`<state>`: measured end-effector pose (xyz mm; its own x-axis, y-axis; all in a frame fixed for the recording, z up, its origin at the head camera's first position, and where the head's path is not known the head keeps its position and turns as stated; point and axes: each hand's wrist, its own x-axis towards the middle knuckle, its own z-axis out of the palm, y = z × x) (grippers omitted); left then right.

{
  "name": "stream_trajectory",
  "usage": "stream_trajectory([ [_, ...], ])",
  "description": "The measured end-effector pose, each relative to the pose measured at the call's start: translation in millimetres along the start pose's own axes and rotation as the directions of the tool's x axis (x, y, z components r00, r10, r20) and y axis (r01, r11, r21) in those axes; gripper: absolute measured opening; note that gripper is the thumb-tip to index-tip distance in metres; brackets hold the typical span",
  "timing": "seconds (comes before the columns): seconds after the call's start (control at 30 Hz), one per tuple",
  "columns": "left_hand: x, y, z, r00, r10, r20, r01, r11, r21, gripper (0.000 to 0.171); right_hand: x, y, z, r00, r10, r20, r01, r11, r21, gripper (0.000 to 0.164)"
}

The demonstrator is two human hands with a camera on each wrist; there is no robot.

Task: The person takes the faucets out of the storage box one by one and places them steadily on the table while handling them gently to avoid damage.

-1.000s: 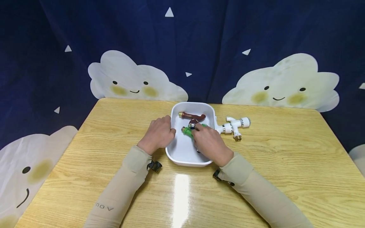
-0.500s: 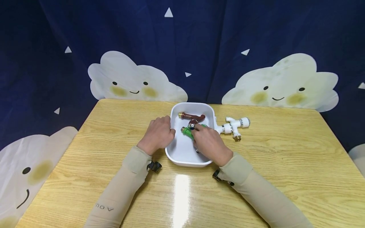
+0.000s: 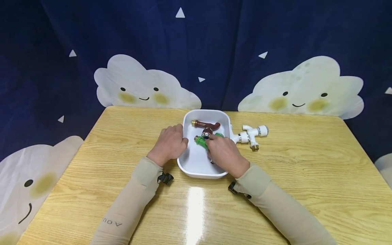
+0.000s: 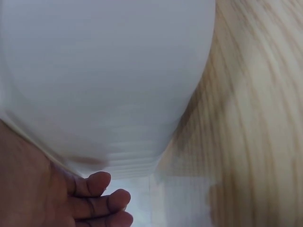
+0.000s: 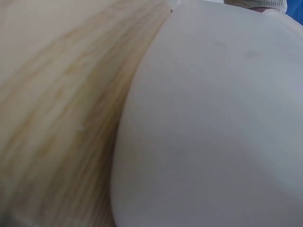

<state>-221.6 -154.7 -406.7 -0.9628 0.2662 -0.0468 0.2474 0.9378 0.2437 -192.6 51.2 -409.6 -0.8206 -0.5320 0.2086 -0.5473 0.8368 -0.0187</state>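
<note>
A white plastic tub (image 3: 194, 163) stands on the table. My left hand (image 3: 170, 144) grips its left rim, thumb at the inner side; its curled fingertips (image 4: 118, 199) show beside the outer wall in the left wrist view. My right hand (image 3: 225, 152) reaches over the right rim and holds a green tap (image 3: 201, 141) lying in the tub, its middle hidden under the fingers. Just beyond it lies a brown tap (image 3: 203, 125) with a brass threaded end pointing left. The right wrist view shows the tub's outer wall and the table, no hand.
White taps (image 3: 251, 132) with ribbed handles and a brass end lie on the wooden table (image 3: 306, 170), close to the tub's right side. A dark blue curtain (image 3: 214, 41) with cloud prints hangs behind the table's back edge.
</note>
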Motion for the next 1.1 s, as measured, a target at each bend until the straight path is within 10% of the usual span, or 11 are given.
stream_trajectory([
  [1.1,-0.6,0.7,-0.7,1.000,-0.007,0.005,0.007,1.000,-0.023,0.035,-1.4,-1.3,-2.3,0.997,0.074,0.021,-0.074,0.997,0.010,0.027],
])
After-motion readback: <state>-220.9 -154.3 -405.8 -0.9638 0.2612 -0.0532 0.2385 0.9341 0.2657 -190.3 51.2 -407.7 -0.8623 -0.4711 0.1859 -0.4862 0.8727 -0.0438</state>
